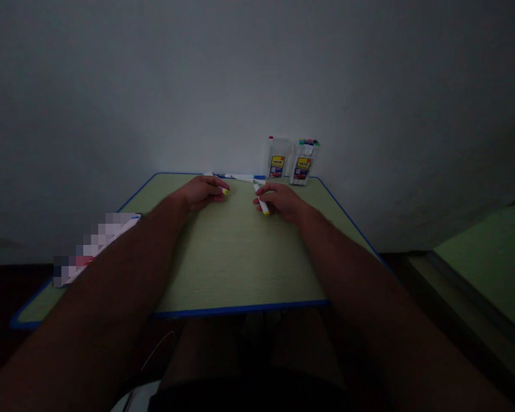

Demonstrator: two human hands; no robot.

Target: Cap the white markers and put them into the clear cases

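My right hand (pixel 281 200) is closed around a white marker (pixel 263 205) with a yellow lower end. The marker slants, its thin upper end pointing away toward the wall. My left hand (pixel 203 193) pinches a small white and yellow marker cap (pixel 225 191) between thumb and fingers; the fingers hide part of it. Both hands are over the far half of the table, a short gap apart. Just beyond them, several white markers (pixel 240 177) lie along the table's back edge, one with a blue end.
The pale green table (pixel 240 257) has a blue rim and stands against a grey wall. At the back right stand a clear marker case (pixel 277 157) holding a red-capped marker and a fuller marker case (pixel 304 164). A blurred-out flat item (pixel 98 243) lies at the left edge.
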